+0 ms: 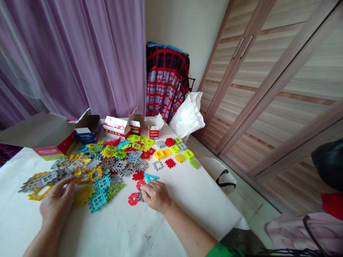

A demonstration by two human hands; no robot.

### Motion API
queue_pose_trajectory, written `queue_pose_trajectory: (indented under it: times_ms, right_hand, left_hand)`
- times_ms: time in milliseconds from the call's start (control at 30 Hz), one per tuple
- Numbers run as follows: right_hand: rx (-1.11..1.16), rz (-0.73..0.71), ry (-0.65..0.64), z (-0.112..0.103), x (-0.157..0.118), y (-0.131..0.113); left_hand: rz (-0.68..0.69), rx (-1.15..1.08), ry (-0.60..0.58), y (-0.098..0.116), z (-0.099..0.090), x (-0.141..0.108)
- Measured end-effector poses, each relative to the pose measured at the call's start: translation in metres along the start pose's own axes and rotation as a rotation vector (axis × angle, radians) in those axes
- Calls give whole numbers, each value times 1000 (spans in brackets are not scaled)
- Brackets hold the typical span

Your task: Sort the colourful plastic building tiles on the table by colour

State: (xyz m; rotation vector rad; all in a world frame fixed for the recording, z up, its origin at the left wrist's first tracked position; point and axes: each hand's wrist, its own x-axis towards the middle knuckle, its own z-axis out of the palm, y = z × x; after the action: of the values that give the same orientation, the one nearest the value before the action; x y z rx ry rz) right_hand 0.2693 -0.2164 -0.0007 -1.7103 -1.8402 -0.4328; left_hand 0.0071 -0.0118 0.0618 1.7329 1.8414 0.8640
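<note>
Right grip (155, 195) clamped on a notched grey plastic tile (139, 195), left grip (56, 204) open beside ridged tiles (98, 200)

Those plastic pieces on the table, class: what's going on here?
A person is handling interlocking plastic pieces on a white-covered table. The right hand is on a dark grey piece beside red pieces. The left hand rests at the edge of the mixed pile. Open cardboard boxes stand at the far end.

Flat notched plastic building tiles (119, 165), mixed colours, lying loose in a spread; red round tile (133, 199) at the spread's four o'clock.
</note>
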Motion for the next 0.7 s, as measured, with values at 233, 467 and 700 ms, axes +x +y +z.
queue_pose_trajectory:
  times_ms: [233, 467, 700]
  right_hand:
    - [75, 20, 55, -3, 0, 4]
    - [177, 487, 188, -7, -12, 30]
    - [171, 575, 125, -3, -20, 41]
  left_hand:
    - [50, -23, -12, -8, -5, -26]
    - [179, -33, -21, -29, -2, -48]
    - [289, 15, -51, -36, 2, -57]
